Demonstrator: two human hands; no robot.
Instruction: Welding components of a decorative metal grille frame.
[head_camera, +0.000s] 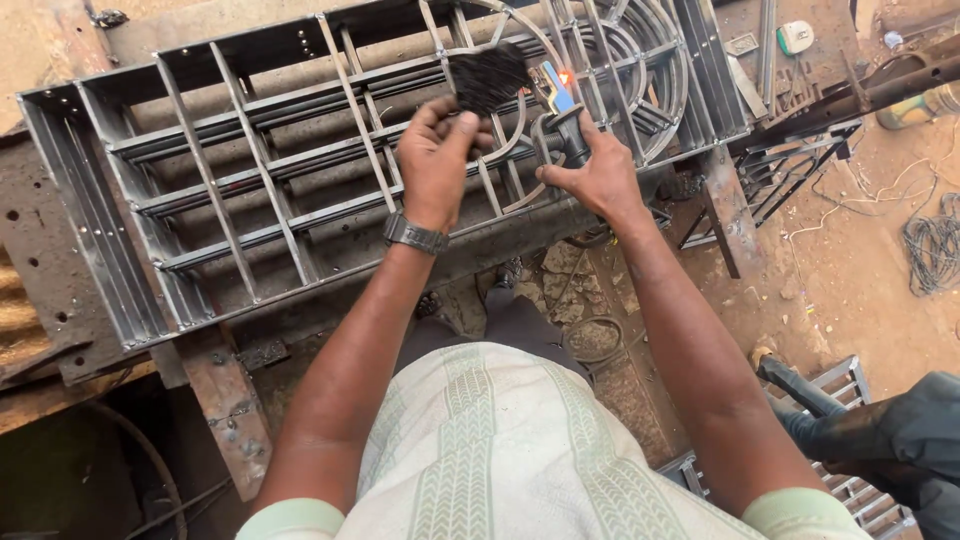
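Grey steel window grille (230, 200) of straight and curved bars beneath both hands, left hand (436, 160) raised, fingers clamped on a dark bristly brush (488, 78), right hand (598, 178) gripping the black welding electrode holder (566, 125), orange glow (567, 77) just beyond it

No packages, labels, signs, screens.

Coiled wire (932, 250) on dirt right; small white object (796, 36) top right; rusty metal plate (30, 250) left.

Dark square shield (489, 77) blurred; grey steel window grille (250, 190) hidden behind it, top cut by frame edge.
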